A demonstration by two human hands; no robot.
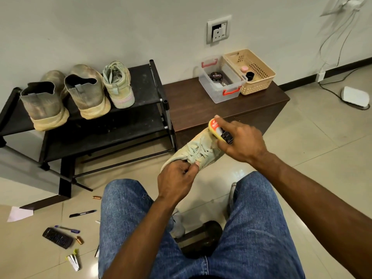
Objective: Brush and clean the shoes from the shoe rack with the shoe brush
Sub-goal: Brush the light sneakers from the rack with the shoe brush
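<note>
A pale green laced sneaker (pixel 196 151) is held in the air in front of my knees. My left hand (pixel 177 178) grips its heel end, thumb against the laces. My right hand (pixel 239 140) holds a yellow shoe brush (pixel 216 128) pressed on the sneaker's toe, index finger stretched along its back. On the top shelf of the black shoe rack (pixel 145 91) stand the matching green sneaker (pixel 118 84) and two dusty grey slip-on shoes (pixel 86 91) (pixel 43 103).
A brown low cabinet (pixel 201 103) right of the rack carries a clear box (pixel 221 79) with a polish tin and a beige basket (pixel 251 71). Pens, a black brush-like object (pixel 58 237) and small items lie on the tiled floor at lower left. Cables run along the right wall.
</note>
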